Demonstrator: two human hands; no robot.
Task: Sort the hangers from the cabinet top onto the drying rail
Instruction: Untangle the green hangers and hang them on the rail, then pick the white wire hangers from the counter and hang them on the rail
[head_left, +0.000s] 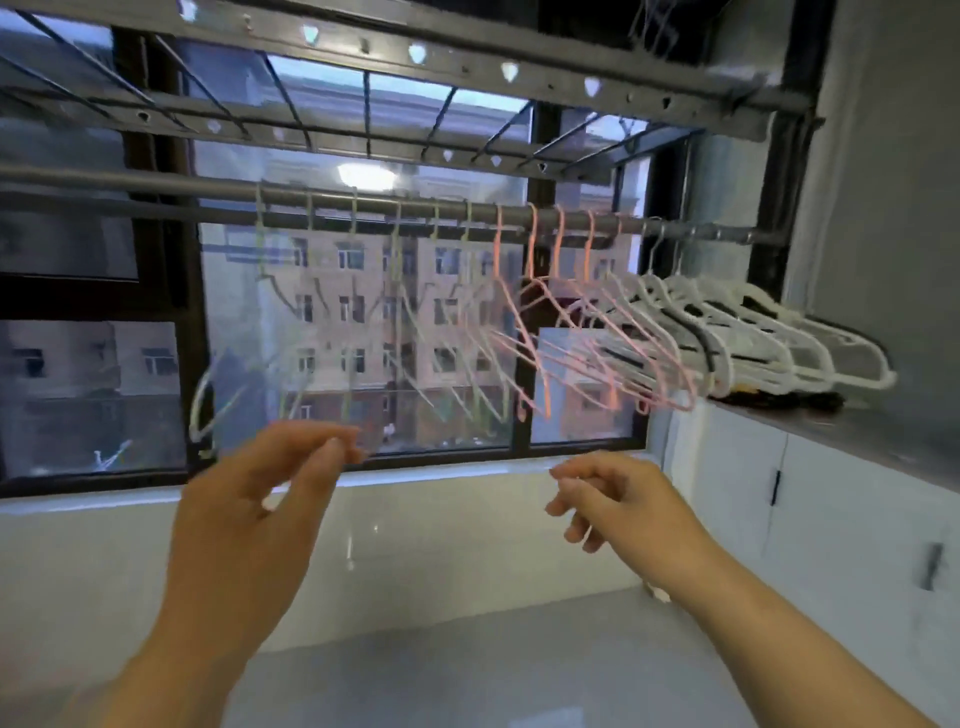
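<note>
A grey drying rail runs across the window. Several hangers hang from it in colour groups: pale green hangers on the left, pink hangers in the middle, white hangers on the right. The green ones are blurred. My left hand is raised below the green hangers, fingers loosely curled, holding nothing. My right hand hovers below the pink hangers, fingers apart and empty. The cabinet top at right has dark items lying under the white hangers.
A second perforated rail and metal rack hang above the drying rail. The window sits behind, with a white sill below. White cabinet doors stand at right. Grey floor lies under my arms.
</note>
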